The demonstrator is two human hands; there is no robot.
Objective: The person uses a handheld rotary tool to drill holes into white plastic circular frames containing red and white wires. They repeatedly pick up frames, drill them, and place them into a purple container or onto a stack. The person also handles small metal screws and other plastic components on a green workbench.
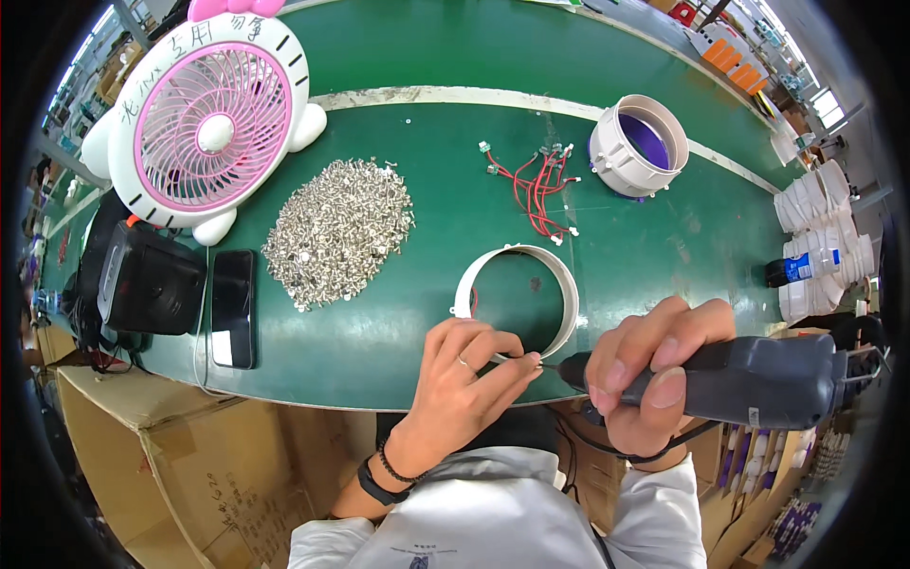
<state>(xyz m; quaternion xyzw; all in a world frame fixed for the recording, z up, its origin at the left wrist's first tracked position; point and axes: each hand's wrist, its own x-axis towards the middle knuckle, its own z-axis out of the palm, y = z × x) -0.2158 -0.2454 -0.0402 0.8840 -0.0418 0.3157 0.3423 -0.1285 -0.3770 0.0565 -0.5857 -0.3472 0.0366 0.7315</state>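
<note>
My right hand (645, 379) is wrapped round a dark electric screwdriver (763, 379), held level with its bit toward the left. The bit's tip meets the near side of a white plastic ring (571, 296), right at the fingertips of my left hand (466, 375). Those fingers are closed on the ring's near rim; whether a small screw is pinched there is too small to tell. A bit of red wire shows inside the ring's left edge. Left of it lies a big pile of small silver screws (336, 232).
Red wires with white connectors (542, 190) lie beyond the ring, near a white housing with a purple inside (654, 147). At left are a pink and white fan (216, 133), a black box-shaped device (156, 278) and a phone (233, 308). A bottle (804, 267) and stacked white parts stand right.
</note>
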